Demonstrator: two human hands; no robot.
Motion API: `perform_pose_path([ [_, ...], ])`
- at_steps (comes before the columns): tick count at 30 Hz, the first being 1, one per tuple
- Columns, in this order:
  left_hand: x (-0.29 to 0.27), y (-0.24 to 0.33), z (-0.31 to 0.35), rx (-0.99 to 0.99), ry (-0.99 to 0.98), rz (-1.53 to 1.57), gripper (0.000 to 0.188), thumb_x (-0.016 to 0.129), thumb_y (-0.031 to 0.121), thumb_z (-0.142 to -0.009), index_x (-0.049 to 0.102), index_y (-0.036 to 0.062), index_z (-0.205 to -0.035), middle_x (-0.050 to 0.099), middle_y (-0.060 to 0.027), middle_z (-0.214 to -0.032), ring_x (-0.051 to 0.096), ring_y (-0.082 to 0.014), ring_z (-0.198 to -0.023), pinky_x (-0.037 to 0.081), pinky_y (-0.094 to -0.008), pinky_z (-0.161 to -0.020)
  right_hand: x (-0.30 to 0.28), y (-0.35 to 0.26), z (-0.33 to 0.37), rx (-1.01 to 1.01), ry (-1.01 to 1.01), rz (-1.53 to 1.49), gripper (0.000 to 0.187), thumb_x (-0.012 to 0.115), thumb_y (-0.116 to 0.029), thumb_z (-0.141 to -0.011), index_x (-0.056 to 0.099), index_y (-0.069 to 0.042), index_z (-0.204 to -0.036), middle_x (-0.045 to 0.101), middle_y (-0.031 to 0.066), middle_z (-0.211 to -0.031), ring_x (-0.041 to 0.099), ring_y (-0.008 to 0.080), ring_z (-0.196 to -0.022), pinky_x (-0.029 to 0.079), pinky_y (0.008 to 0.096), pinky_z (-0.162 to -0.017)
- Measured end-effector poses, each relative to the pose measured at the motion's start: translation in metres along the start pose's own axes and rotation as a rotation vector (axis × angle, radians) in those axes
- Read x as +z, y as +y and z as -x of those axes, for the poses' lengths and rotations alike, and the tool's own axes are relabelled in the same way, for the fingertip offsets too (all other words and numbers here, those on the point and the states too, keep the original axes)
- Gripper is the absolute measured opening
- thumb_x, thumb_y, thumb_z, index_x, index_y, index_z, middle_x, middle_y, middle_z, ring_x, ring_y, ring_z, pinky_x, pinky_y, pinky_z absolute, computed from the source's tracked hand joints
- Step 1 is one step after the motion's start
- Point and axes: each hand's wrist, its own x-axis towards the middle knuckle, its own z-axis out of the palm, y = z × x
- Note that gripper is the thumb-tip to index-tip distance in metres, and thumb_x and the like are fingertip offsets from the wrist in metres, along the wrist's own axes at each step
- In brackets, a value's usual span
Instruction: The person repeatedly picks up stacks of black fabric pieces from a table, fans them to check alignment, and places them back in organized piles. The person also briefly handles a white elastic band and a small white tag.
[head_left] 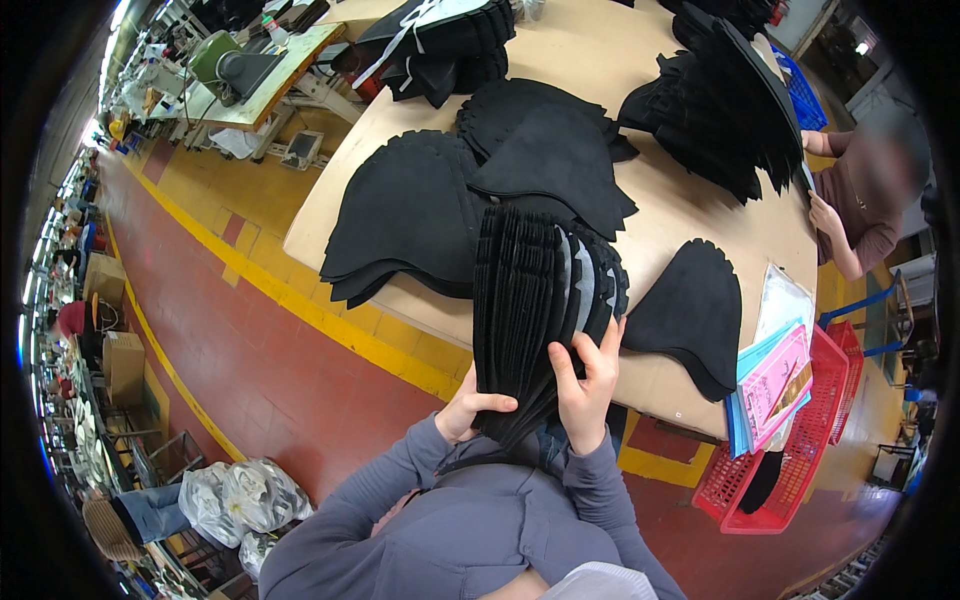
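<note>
Between my two hands stands a thick stack of black cut pieces (520, 310) with scalloped edges, held upright at the table's near edge. My left hand (465, 408) grips its lower left side, thumb across the front. On the right side, my right hand (588, 380) presses with thumb and fingers; a few greyish layers show near its fingertips. Just beyond lie flat black pieces of the same bell-like shape: a pile (405, 215) to the left and another pile (560, 160) behind. A smaller pile (690, 315) rests right of my right hand.
More black stacks stand on the table (330, 215) at the back left (440, 50) and back right (700, 110). A co-worker (860, 190) is at the right edge. A red basket (800, 470) with pink and blue papers (775, 385) above it stands at the near right corner.
</note>
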Motion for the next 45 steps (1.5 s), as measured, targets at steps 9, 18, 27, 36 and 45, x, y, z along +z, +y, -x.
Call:
perform_pose_path([
  [9, 0.002, 0.0, 0.001, -0.005, 0.005, 0.04, 0.088, 0.071, -0.001, -0.065, 0.03, 0.0059, -0.143, 0.05, -0.0104, -0.129, 0.051, -0.0227, -0.121, 0.043, -0.0358, -0.105, 0.0, -0.016, -0.009, -0.039, 0.018, -0.028, 0.019, 0.066, -0.012, -0.085, 0.071, -0.004, -0.101, 0.022, 0.0292, -0.153, 0.028, 0.0434, -0.141, 0.026, 0.0459, -0.113],
  [18, -0.005, -0.001, 0.004, -0.063, 0.033, 0.109, 0.078, 0.068, -0.002, -0.064, 0.041, 0.003, -0.137, 0.055, -0.0112, -0.125, 0.056, -0.0236, -0.116, 0.045, -0.0357, -0.103, 0.004, -0.016, -0.008, -0.036, 0.084, 0.052, 0.036, 0.071, -0.006, -0.075, 0.061, -0.006, -0.109, 0.021, 0.0239, -0.155, 0.028, 0.0428, -0.141, 0.018, 0.0531, -0.115],
  [27, -0.01, -0.006, 0.004, -0.04, 0.034, 0.086, 0.079, 0.066, -0.004, -0.063, 0.041, 0.0032, -0.138, 0.056, -0.0092, -0.125, 0.054, -0.0225, -0.117, 0.043, -0.0347, -0.104, 0.006, -0.024, -0.005, -0.133, -0.006, 0.315, 0.032, 0.063, -0.01, -0.084, 0.058, -0.006, -0.115, 0.067, -0.0024, -0.109, 0.04, 0.0254, -0.137, -0.002, 0.0583, -0.116],
  [36, -0.013, -0.007, 0.002, -0.06, 0.037, 0.104, 0.081, 0.066, -0.005, -0.064, 0.039, 0.003, -0.14, 0.055, -0.0094, -0.125, 0.055, -0.0224, -0.117, 0.043, -0.0345, -0.104, 0.01, -0.01, 0.0, -0.123, 0.067, 0.227, 0.031, 0.068, -0.016, -0.082, 0.064, -0.011, -0.112, 0.064, 0.0003, -0.112, 0.037, 0.0254, -0.138, 0.003, 0.0538, -0.117],
  [45, -0.009, -0.008, 0.005, -0.045, 0.059, 0.076, 0.074, 0.067, -0.005, -0.065, 0.044, 0.002, -0.135, 0.058, -0.0095, -0.121, 0.056, -0.0219, -0.115, 0.044, -0.0331, -0.101, 0.006, -0.029, -0.003, -0.102, 0.01, 0.36, 0.008, 0.071, -0.019, -0.075, 0.072, -0.018, -0.083, 0.056, 0.0111, -0.125, 0.039, 0.0315, -0.134, 0.01, 0.0537, -0.116],
])
